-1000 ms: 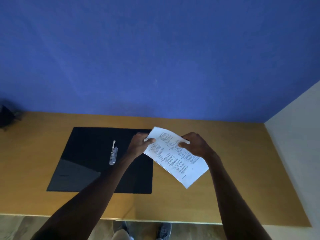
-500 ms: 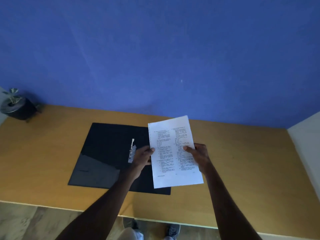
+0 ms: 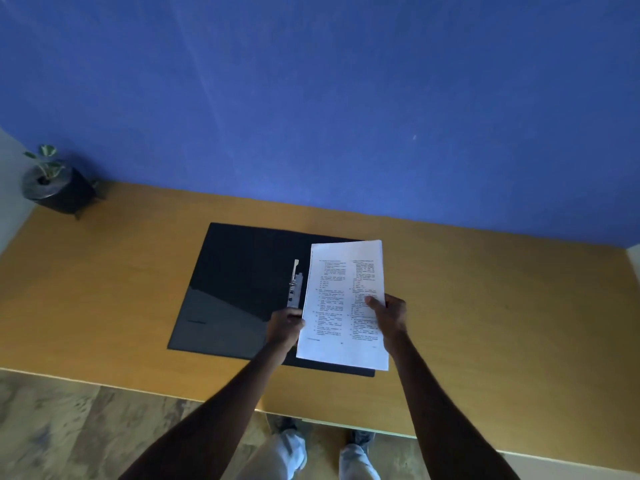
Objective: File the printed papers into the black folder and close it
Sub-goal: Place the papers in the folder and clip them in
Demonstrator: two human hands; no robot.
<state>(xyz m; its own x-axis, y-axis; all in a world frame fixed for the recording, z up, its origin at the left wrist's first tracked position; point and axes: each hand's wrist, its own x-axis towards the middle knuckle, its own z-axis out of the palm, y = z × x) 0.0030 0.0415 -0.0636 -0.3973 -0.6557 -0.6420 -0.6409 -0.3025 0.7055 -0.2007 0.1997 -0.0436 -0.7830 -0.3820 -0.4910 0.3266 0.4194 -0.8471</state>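
Note:
The black folder (image 3: 239, 289) lies open and flat on the wooden desk (image 3: 485, 313). A silver metal clip (image 3: 295, 285) runs along its spine. I hold the printed papers (image 3: 341, 306), a white stack with two columns of text, upright over the folder's right half. My left hand (image 3: 284, 325) grips the stack's left edge, just below the clip. My right hand (image 3: 387, 317) pinches the right edge, thumb on the front page. The folder's right half is mostly hidden behind the papers.
A small potted plant (image 3: 52, 183) in a dark pot stands at the desk's far left corner against the blue wall. The desk's front edge runs just below the folder. My legs and shoes show on the wood floor beneath.
The papers have turned from a tilted angle to straight and upright and moved left over the folder's right half. My view has shifted so the plant shows.

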